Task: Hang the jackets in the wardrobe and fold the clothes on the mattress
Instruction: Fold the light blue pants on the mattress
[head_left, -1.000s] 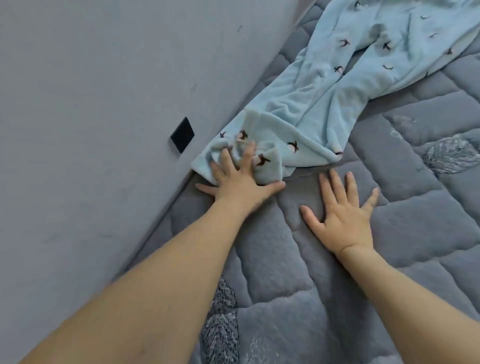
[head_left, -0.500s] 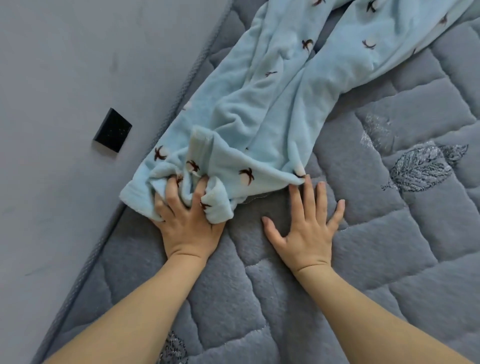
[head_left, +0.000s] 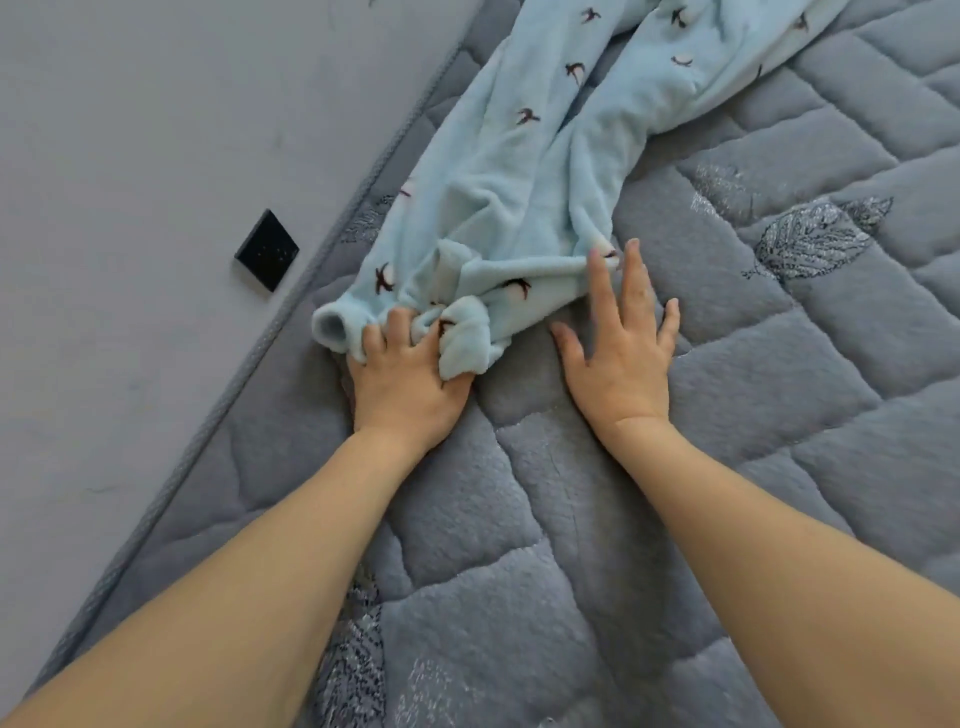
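A light blue fleece garment (head_left: 524, 176) with small dark bird prints lies stretched across the grey quilted mattress (head_left: 675, 467), running from the top right down to its bunched cuffs at the middle. My left hand (head_left: 410, 374) grips the bunched cuff end, its fingers curled into the folds. To the right, my right hand (head_left: 623, 353) lies flat on the mattress with fingers spread, and its fingertips touch the hem of the other cuff.
A grey wall (head_left: 156, 208) runs along the mattress's left edge, with a small black square plate (head_left: 266, 250) on it. The mattress edge has a corded seam (head_left: 291, 291). Silver leaf prints (head_left: 810, 239) mark the quilting.
My left hand's fingers have curled deeper into the cuff and bunched it more. My right hand has slid forward until its fingertips reach the hem. The view has shifted.
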